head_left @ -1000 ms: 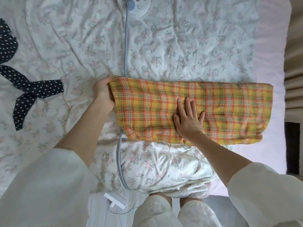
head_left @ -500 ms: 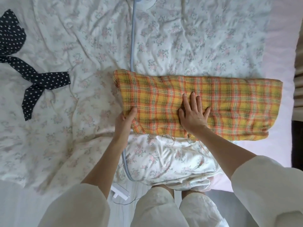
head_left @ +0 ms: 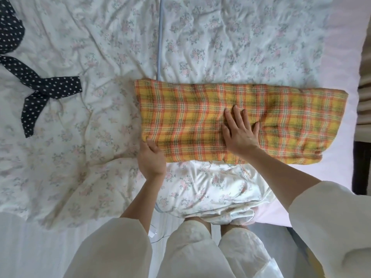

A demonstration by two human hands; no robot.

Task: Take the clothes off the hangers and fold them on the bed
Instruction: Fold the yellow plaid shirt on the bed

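A yellow-and-orange plaid garment [head_left: 190, 117] lies folded into a long band across the floral quilt [head_left: 220, 47] of the bed. My left hand [head_left: 151, 159] holds its near left corner, thumb on top and fingers tucked beneath the cloth. Fingers spread, my right hand [head_left: 240, 133] presses flat on the middle of the band. A navy polka-dot garment [head_left: 40, 87] lies spread at the far left of the quilt. No hanger is in view.
A pale blue cord [head_left: 160, 37] runs down the quilt and under the plaid garment. Shiny floral fabric [head_left: 210, 189] bunches at the bed's near edge by my legs. Pink sheet [head_left: 341, 37] shows along the right, with dark furniture [head_left: 362, 167] beyond.
My left hand slid from the garment's far left corner down its left edge to the near left corner and took hold there. The right hand stayed pressed on the middle.
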